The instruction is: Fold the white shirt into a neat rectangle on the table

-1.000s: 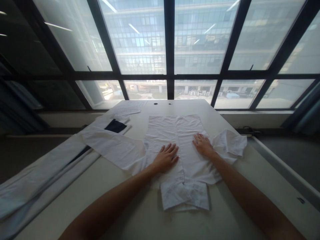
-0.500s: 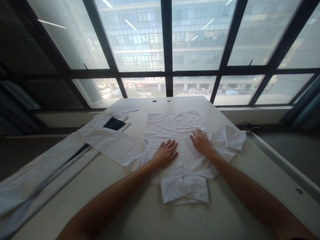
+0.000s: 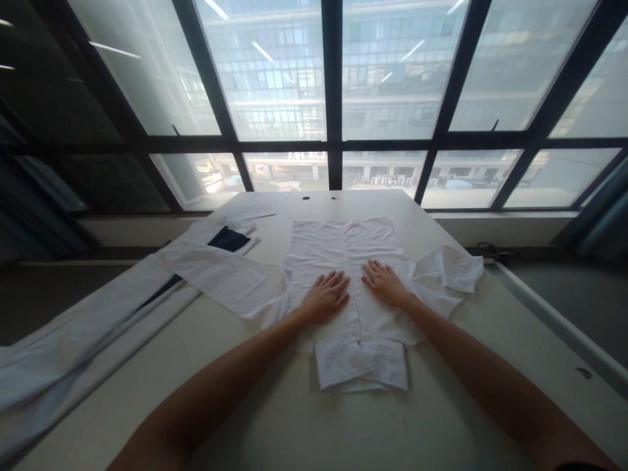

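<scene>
A white shirt (image 3: 338, 252) lies spread on the pale table (image 3: 304, 418), collar end towards me and hem towards the window. Its front opening runs down the middle. My left hand (image 3: 326, 296) rests flat and open on the left front panel, fingers stretched forward. Just right of the opening, my right hand (image 3: 385, 284) lies flat and open on the right panel. The right sleeve (image 3: 454, 269) is bunched at the table's right side. The left sleeve (image 3: 230, 284) spreads out to the left.
More white cloth (image 3: 83, 340) drapes along the table's left side, with a dark blue piece (image 3: 227, 239) on it. Sheets of paper (image 3: 248, 208) lie at the far left corner. Two small holes (image 3: 318, 197) mark the far edge. Large windows stand behind the table.
My right hand has slid left across the shirt towards the centre opening, closer to my left hand. The left hand has barely moved.
</scene>
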`<act>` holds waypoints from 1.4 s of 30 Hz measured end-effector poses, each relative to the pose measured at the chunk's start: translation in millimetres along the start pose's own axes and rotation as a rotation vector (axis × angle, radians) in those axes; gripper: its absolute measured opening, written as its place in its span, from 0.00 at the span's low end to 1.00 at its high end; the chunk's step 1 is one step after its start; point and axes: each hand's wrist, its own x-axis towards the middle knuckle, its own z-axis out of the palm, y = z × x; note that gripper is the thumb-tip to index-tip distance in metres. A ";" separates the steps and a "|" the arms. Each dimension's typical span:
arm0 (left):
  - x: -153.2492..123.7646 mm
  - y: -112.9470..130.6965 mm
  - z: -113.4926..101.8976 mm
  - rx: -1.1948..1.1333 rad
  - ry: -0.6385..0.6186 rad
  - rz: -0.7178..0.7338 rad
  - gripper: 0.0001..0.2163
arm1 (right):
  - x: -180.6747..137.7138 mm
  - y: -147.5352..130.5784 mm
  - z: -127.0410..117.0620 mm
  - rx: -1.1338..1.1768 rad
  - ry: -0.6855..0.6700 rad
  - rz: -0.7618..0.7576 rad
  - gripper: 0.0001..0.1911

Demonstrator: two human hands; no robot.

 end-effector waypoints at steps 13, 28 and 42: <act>-1.7 0.7 -2.8 -0.021 -0.008 0.000 0.27 | 7.2 34.6 2.9 -0.030 0.270 0.234 0.32; -1.5 -0.6 -1.5 -0.014 0.005 0.011 0.27 | 2.3 -1.2 4.7 0.024 0.014 -0.029 0.33; -2.2 -0.4 -3.7 -0.022 -0.007 0.008 0.28 | 13.0 49.5 7.5 -0.076 0.139 0.243 0.30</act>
